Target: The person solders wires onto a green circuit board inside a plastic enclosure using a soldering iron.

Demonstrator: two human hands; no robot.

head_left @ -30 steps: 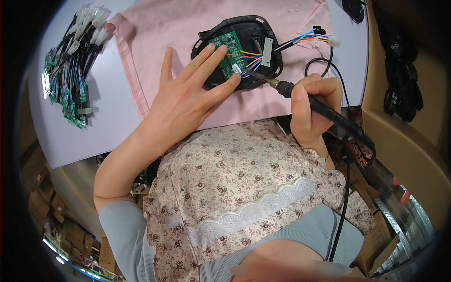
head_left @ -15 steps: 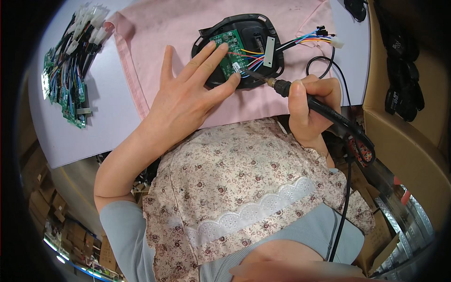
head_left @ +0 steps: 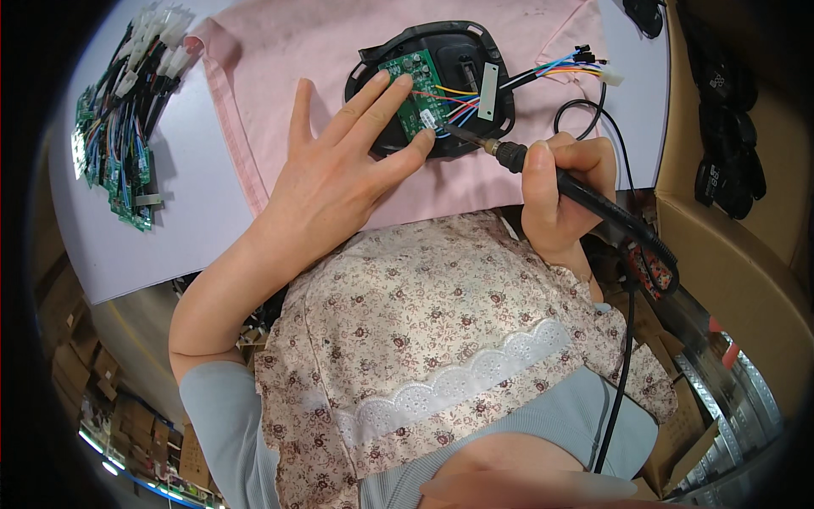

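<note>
Green circuit board (head_left: pixel 421 107) lay in black plastic housing (head_left: pixel 449 51), twelve o'clock. Left hand (head_left: pixel 329 174), fingers spread wide, touched board. Right hand's (head_left: pixel 570 188) fingers gripped soldering iron (head_left: pixel 512 157), tip toward ten o'clock.

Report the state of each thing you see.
Black rounded plastic shell: open, inside facing up.
Green rectangular circuit board: inside shell, wires reaching it.
Black-handled soldering iron: held, tip near board, contact unclear.
Left grip: fingers spread, fingertips on board.
Right grip: closed around iron.
Pink fabric cloth: spread under shell.
Green boards with white connectors: piled.
</note>
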